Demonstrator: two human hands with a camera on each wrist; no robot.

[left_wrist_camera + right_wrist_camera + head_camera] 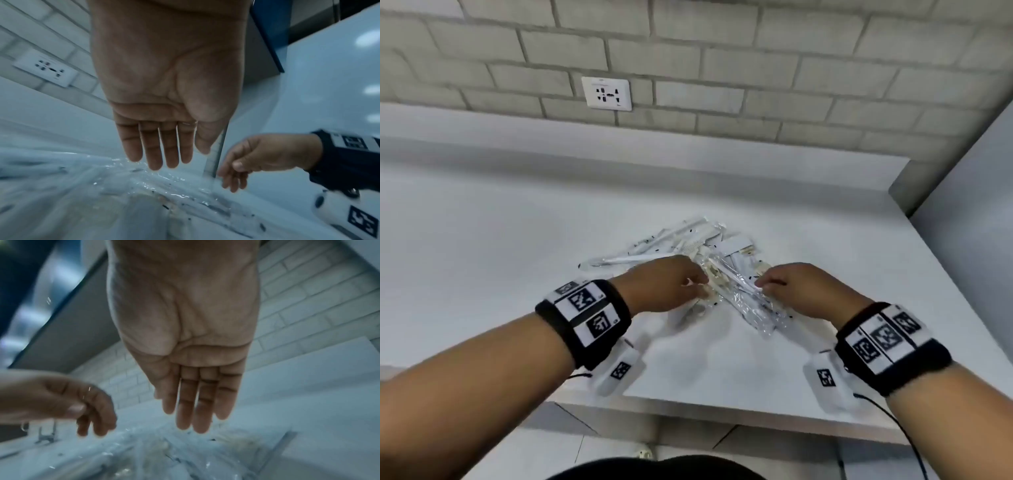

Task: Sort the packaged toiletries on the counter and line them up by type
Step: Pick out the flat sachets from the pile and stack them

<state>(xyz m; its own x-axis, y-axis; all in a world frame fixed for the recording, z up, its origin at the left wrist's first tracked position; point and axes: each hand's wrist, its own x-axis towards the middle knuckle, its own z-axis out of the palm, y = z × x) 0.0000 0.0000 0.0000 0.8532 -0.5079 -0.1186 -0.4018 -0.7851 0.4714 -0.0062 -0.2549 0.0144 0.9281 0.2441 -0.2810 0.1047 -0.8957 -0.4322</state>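
Both the left hand (671, 284) and right hand (791, 287) are hovering with fingers straight, gripping nothing, over the jumbled packets (688, 246) on the table (482, 240), seemingly choosing what to separate.

The left hand (164, 91) hangs palm-out, fingers (153, 152) straight, tips just above crinkled clear packets (144, 183) on the white counter (51, 110) — the right hand (265, 155) reaches in beside it, fingers loosely bent.

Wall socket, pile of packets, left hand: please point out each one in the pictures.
wall socket (606, 93), head view, centre of its plate
pile of packets (681, 240), head view, far wrapped sticks
left hand (664, 286), head view, back of hand
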